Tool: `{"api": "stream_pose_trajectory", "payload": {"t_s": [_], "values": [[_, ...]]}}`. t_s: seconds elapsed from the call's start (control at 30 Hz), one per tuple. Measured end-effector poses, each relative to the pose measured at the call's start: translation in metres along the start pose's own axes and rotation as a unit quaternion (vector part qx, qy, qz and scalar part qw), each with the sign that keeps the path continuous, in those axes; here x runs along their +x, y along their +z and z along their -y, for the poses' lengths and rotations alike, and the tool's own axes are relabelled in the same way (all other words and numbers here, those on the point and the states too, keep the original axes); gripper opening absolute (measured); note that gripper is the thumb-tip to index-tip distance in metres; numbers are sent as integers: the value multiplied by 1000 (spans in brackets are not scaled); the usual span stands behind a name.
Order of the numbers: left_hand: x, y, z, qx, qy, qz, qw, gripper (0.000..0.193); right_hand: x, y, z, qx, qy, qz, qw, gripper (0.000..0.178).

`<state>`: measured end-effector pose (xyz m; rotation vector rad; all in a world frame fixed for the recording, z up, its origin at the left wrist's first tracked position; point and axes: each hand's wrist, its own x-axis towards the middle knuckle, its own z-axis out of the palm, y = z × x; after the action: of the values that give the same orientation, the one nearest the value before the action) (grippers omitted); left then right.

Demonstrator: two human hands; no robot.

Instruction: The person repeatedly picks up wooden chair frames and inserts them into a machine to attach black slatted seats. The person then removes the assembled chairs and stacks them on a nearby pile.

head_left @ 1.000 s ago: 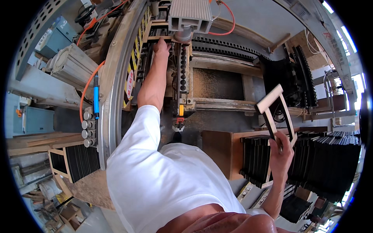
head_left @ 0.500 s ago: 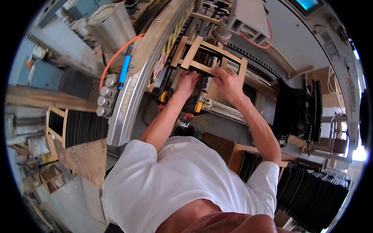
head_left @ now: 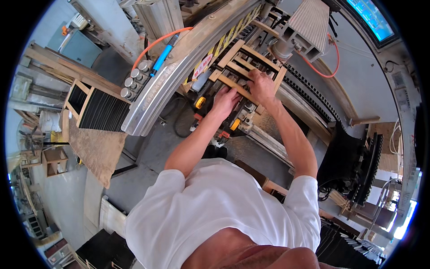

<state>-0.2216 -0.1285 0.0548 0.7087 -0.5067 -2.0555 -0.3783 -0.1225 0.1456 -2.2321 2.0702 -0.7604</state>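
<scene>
A light wooden frame (head_left: 230,54) of several slats lies flat on the machine bed in front of me. My left hand (head_left: 225,103) is at the frame's near rail (head_left: 238,88), its fingers curled against the wood. Farther right, my right hand (head_left: 262,85) reaches over that rail, its bent fingertips closed at the inner slat (head_left: 240,69). The undersides of the fingers are hidden in both hands. Just nearer than the frame are the machine's yellow round parts (head_left: 200,102).
A metal machine head (head_left: 283,47) hangs close beyond the frame. A metal beam (head_left: 148,112) with a blue pen-like tool (head_left: 164,56) runs along the left. Stacked black-sided wooden pieces (head_left: 104,110) stand on a board farther left. At the upper right is a lit screen (head_left: 371,18).
The wooden frame has gone from tilted to flat on the machine bed. My right hand has shifted from the near rail to the inner slat. The whole view has turned somewhat.
</scene>
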Motion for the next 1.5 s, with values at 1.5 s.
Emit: {"api": "stream_pose_trajectory", "payload": {"t_s": [1.5], "values": [[-242, -140, -49, 69, 32, -192, 978, 32, 201, 38, -111, -255, -16, 179, 950, 15]]}}
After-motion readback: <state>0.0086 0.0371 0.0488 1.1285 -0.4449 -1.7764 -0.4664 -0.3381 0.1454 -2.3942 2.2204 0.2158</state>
